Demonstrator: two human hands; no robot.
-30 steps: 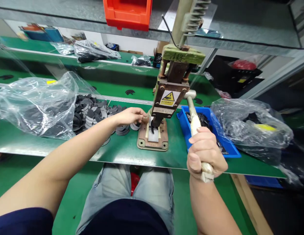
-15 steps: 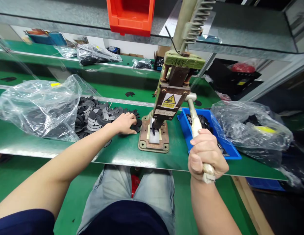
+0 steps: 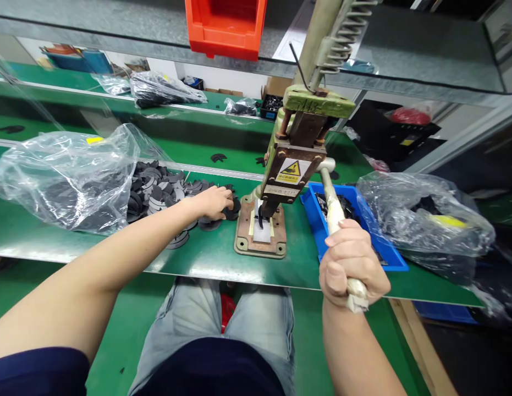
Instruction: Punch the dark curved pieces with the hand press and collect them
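Observation:
My right hand (image 3: 354, 264) is wrapped round the pale, tape-covered lever handle (image 3: 334, 206) of a hand press (image 3: 292, 170). A small black curved part (image 3: 261, 219) sits on the light plate (image 3: 262, 231) under the press's punch. To the left of the press base (image 3: 243, 245), my left hand (image 3: 216, 202) reaches over the edge of a pile of dark curved pieces (image 3: 157, 190). Its fingers are bent and closed at a dark curved piece (image 3: 231, 210); the thumb's grip is partly hidden.
A clear plastic bag (image 3: 70, 176) lies beside the pile. Right of the press stand a blue bin (image 3: 321, 231) of black parts and another plastic bag (image 3: 429, 214). An orange bin (image 3: 225, 47) hangs above on the shelf edge (image 3: 148, 47). The bench's front edge (image 3: 223, 280) is before my knees.
My left hand has lifted slightly and its fingers have drawn in at the pile's edge, uncovering pieces beneath. My right hand keeps hold of the lever. The view has shifted a little.

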